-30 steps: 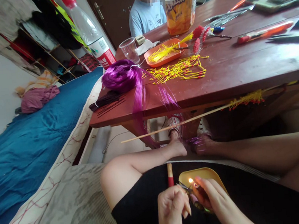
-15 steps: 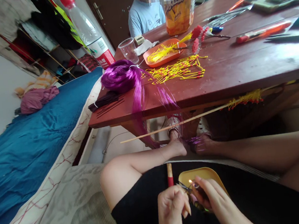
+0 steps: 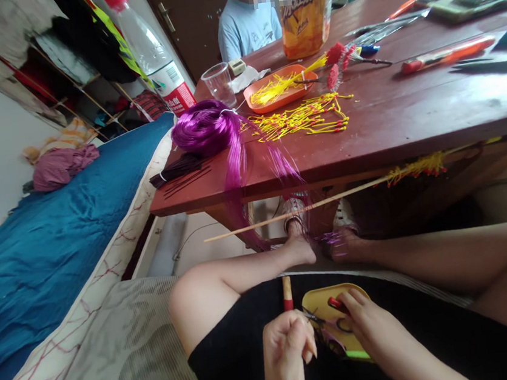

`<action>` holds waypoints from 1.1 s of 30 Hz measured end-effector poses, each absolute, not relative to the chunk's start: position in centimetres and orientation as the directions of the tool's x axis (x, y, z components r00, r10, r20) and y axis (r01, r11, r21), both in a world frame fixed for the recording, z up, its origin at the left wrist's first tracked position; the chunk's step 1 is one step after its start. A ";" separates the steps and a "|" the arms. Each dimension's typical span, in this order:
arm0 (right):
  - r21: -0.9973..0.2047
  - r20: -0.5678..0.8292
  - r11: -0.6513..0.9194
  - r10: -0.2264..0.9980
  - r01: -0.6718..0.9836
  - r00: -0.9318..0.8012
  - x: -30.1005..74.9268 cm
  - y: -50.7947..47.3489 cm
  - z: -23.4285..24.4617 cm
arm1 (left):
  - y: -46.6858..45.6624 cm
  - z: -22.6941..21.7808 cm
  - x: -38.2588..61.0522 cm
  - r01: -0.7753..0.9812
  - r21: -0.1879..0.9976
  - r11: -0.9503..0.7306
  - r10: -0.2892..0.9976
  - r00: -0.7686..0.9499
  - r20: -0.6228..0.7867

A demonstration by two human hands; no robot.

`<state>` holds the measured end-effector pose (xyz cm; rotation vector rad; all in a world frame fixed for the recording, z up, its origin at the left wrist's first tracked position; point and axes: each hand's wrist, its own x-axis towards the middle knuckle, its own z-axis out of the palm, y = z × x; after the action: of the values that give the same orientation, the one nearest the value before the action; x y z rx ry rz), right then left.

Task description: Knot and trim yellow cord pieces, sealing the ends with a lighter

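Note:
My left hand [image 3: 287, 345] is closed above my lap, thumb over curled fingers; whatever it may hold is too small or hidden to make out. My right hand [image 3: 364, 321] is wrapped round a lighter [image 3: 337, 304], whose red end sticks out past the fingers, with no flame showing. Under the right hand lies a yellow tray [image 3: 314, 296] on my lap. Scissors [image 3: 342, 325] rest in it, partly hidden, beside a bright green item [image 3: 358, 355]. A wooden stick with a red lower part [image 3: 287, 290] stands out just beyond my left hand.
On the red-brown table [image 3: 388, 126] lie a purple fibre bundle [image 3: 205, 128], yellow red-tipped stems [image 3: 300, 120], an orange tray [image 3: 266, 104] and bottles. A thin stick [image 3: 284, 215] with yellow stems crosses at the table's front. Across the table a person in a blue shirt [image 3: 248, 29] sits.
The lighter's flame is gone. My right hand has moved slightly up and right, away from my left hand, uncovering the scissors in the tray. The left hand has shifted slightly left.

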<state>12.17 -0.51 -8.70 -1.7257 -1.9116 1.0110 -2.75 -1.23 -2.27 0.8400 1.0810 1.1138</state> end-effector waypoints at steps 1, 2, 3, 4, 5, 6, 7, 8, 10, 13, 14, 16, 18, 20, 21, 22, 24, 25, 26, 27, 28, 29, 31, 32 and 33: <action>-0.678 -0.181 0.009 0.967 0.735 -0.179 12.2 -0.5 -9.4 | -1.2 -2.2 -2.8 -0.273 0.927 0.255 0.967 0.064 -0.247; -0.656 -0.177 0.014 0.969 0.755 -0.171 12.2 -0.6 -9.9 | -1.2 -2.0 -2.8 -0.278 0.925 0.257 0.966 0.047 -0.255; -0.630 -0.164 0.030 0.972 0.776 -0.171 12.2 -0.6 -10.3 | -1.2 -1.9 -2.7 -0.286 0.922 0.261 0.964 0.029 -0.264; -0.607 -0.144 0.052 0.974 0.793 -0.174 12.2 -0.6 -10.5 | -1.2 -1.7 -2.7 -0.293 0.919 0.265 0.962 0.016 -0.272; -0.589 -0.118 0.079 0.976 0.804 -0.182 12.2 -0.7 -10.6 | -1.2 -1.6 -2.7 -0.297 0.916 0.270 0.960 0.012 -0.279; -0.577 -0.090 0.109 0.977 0.810 -0.196 12.2 -0.8 -10.5 | -1.2 -1.6 -2.8 -0.296 0.915 0.275 0.959 0.014 -0.284; -0.571 -0.059 0.144 0.975 0.808 -0.216 12.1 -0.8 -10.4 | -1.2 -1.6 -2.8 -0.293 0.914 0.280 0.957 0.018 -0.288; -0.570 -0.028 0.182 0.970 0.801 -0.240 12.0 -0.8 -10.2 | -1.1 -1.7 -2.9 -0.286 0.916 0.282 0.958 0.029 -0.286; -0.579 0.030 0.257 0.955 0.773 -0.295 12.0 -0.6 -9.3 | -1.0 -2.0 -3.1 -0.265 0.923 0.278 0.960 0.050 -0.275; -0.596 0.185 0.356 0.933 0.720 -0.308 12.9 1.0 -6.0 | -0.8 -2.6 -3.3 -0.228 0.933 0.278 0.961 0.064 -0.271; -0.602 0.318 0.405 0.912 0.688 -0.259 13.6 2.1 -4.2 | -0.7 -2.7 -3.3 -0.217 0.934 0.282 0.959 0.063 -0.275; -0.566 0.538 0.442 0.838 0.696 -0.094 15.2 4.7 0.0 | -0.4 -2.7 -3.2 -0.208 0.936 0.284 0.959 0.063 -0.277; -0.465 0.709 0.433 0.705 0.772 0.032 17.1 7.7 4.2 | -0.2 -2.5 -3.0 -0.215 0.937 0.275 0.961 0.073 -0.265; -0.353 0.759 0.370 0.650 0.859 0.032 18.5 10.7 7.3 | 0.0 -2.2 -2.8 -0.220 0.938 0.266 0.963 0.090 -0.252; -0.308 0.734 0.358 0.679 0.881 -0.019 19.0 12.1 8.4 | 0.0 -2.0 -2.7 -0.216 0.939 0.267 0.963 0.100 -0.251; -0.274 0.688 0.348 0.722 0.897 -0.071 19.2 13.3 9.1 | 0.0 -1.9 -2.7 -0.209 0.941 0.267 0.962 0.107 -0.250; -0.198 0.570 0.313 0.808 0.929 -0.150 19.3 15.2 9.6 | 0.0 -1.9 -2.6 -0.195 0.944 0.265 0.962 0.117 -0.246; -0.177 0.534 0.305 0.828 0.936 -0.169 19.2 15.9 9.6 | 0.0 -2.0 -2.6 -0.192 0.945 0.263 0.962 0.123 -0.243; -0.163 0.513 0.299 0.840 0.940 -0.178 19.1 16.5 9.5 | -0.1 -2.1 -2.6 -0.191 0.946 0.260 0.963 0.127 -0.239; -0.157 0.506 0.298 0.843 0.942 -0.182 18.9 16.9 9.3 | -0.1 -2.2 -2.6 -0.193 0.948 0.254 0.964 0.129 -0.232; -0.154 0.507 0.298 0.842 0.942 -0.183 18.8 17.3 9.3 | -0.1 -2.3 -2.7 -0.196 0.948 0.250 0.965 0.128 -0.228; -0.151 0.509 0.298 0.841 0.942 -0.184 18.7 17.5 9.3 | -0.1 -2.4 -2.7 -0.200 0.949 0.245 0.967 0.124 -0.224; -0.148 0.518 0.312 0.833 0.939 -0.195 18.8 17.7 9.5 | -0.1 -2.3 -2.7 -0.211 0.949 0.236 0.970 0.114 -0.215; -0.150 0.530 0.323 0.824 0.934 -0.200 18.8 17.4 9.7 | -0.1 -2.1 -2.6 -0.227 0.945 0.237 0.970 0.106 -0.218; -0.152 0.552 0.329 0.810 0.932 -0.196 18.9 16.9 9.8 | 0.0 -1.9 -2.5 -0.251 0.937 0.244 0.969 0.098 -0.227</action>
<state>18.93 16.91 9.84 -1.5256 -2.0525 -0.2913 -2.52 0.01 -1.90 0.8752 1.0722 1.0995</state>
